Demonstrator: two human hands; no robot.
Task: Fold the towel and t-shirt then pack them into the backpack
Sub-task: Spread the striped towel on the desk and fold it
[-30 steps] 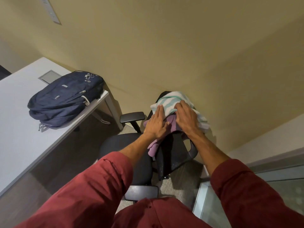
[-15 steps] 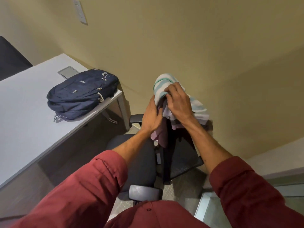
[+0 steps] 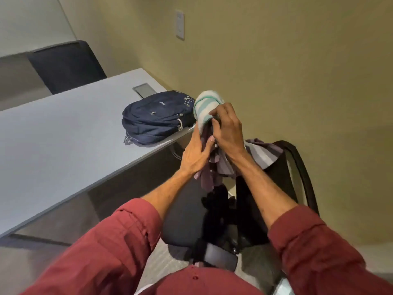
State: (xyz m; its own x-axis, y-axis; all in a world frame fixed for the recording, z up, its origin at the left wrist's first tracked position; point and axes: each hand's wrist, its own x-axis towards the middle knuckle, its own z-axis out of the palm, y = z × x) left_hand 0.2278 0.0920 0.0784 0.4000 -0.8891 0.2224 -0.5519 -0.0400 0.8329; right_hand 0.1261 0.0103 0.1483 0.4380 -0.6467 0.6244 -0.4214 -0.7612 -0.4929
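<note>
I am lifting a bundle of cloth above the black office chair (image 3: 187, 220). My right hand (image 3: 228, 129) grips the white towel with teal stripes (image 3: 205, 107) from the top. My left hand (image 3: 195, 155) holds the purple t-shirt (image 3: 207, 177), which hangs below the towel, with its thumb pressed on the cloth. A tail of striped cloth (image 3: 263, 154) still drapes over the chair's backrest. The navy backpack (image 3: 155, 118) lies zipped shut on its side at the desk's far corner, just left of the raised towel.
The grey desk (image 3: 63, 135) stretches to the left, with a cable hatch (image 3: 144, 91) behind the backpack. A second dark chair (image 3: 68, 67) stands beyond the desk. A beige wall with a switch plate (image 3: 180, 24) is close behind. The chair armrest (image 3: 220, 257) is near my body.
Both hands have gathered the towel and t-shirt off the chair back and raised them up and left toward the desk. My view has turned left, so the backpack sits nearer the centre.
</note>
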